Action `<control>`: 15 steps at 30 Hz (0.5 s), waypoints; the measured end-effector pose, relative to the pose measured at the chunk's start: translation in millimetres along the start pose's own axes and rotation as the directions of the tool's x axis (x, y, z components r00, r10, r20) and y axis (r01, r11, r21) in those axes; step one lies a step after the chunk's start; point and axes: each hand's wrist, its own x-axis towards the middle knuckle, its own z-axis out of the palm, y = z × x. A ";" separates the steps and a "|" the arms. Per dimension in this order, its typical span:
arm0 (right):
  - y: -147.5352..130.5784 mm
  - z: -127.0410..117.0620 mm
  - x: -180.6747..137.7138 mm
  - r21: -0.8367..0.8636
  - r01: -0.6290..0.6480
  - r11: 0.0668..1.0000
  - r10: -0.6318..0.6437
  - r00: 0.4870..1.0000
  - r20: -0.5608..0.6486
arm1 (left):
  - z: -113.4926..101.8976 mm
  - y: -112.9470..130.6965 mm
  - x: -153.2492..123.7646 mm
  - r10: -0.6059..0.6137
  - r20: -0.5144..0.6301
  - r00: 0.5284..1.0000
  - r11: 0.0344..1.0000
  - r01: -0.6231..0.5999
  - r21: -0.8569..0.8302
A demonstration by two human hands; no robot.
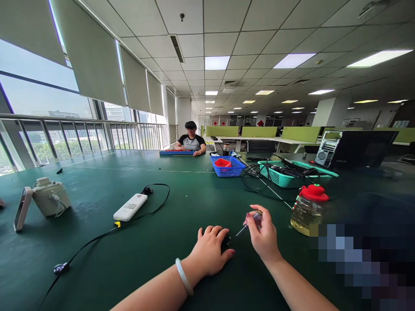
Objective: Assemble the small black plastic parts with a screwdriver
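Note:
In my right hand (264,237) is a small screwdriver (242,229) with a see-through, purplish handle, pinched between thumb and fingers. Its thin metal shaft slants down and to the left. My left hand (212,250), with a pale bangle (184,276) at the wrist, rests on the green tabletop (155,250). Its fingers curl over a small black object (227,240), most of which is hidden beneath them; I cannot make out its kind. The screwdriver's tip is close to the right of this object, apparently without touching it.
A white power bank (130,207) with a black cable lies to the left, near a beige bottle (52,198) and a propped phone (22,209). At right stands a red-lidded jar (309,211). Blue (227,169) and teal (279,177) baskets sit farther back; a person (191,140) sits opposite.

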 end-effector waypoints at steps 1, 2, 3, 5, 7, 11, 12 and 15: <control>1.1 -0.7 1.1 -0.002 -0.011 1.000 0.011 1.000 -0.014 | 3.7 2.9 0.9 -0.028 -0.015 1.000 1.000 0.028 0.011; 2.4 -1.1 1.9 -0.002 -0.018 1.000 0.018 1.000 -0.022 | 7.2 5.4 2.0 -0.050 -0.028 0.998 0.998 0.051 0.022; 3.5 -1.3 2.5 -0.001 -0.023 1.000 0.023 0.999 -0.026 | 10.3 7.5 3.3 -0.067 -0.040 0.997 0.997 0.069 0.032; 5.3 -1.2 3.1 -0.001 -0.025 1.000 0.025 0.999 -0.027 | 15.0 10.5 5.9 -0.079 -0.049 0.996 0.996 0.081 0.045; 6.5 -0.8 3.3 -0.006 -0.024 1.000 0.024 0.999 -0.029 | 17.1 11.4 7.4 -0.073 -0.044 0.996 0.996 0.075 0.051; 8.5 -0.2 3.6 -0.030 -0.043 0.999 0.042 0.998 -0.044 | 13.6 9.1 6.1 -0.016 -0.037 0.999 0.998 0.018 0.066; 9.2 -0.2 3.7 -0.036 -0.053 0.998 0.051 0.998 -0.048 | 11.6 8.3 5.3 0.006 -0.034 0.999 0.997 -0.004 0.072; 11.7 -0.6 3.7 -0.044 -0.086 0.995 0.084 0.995 -0.049 | 5.0 5.8 2.4 0.056 -0.017 0.998 0.995 -0.054 0.085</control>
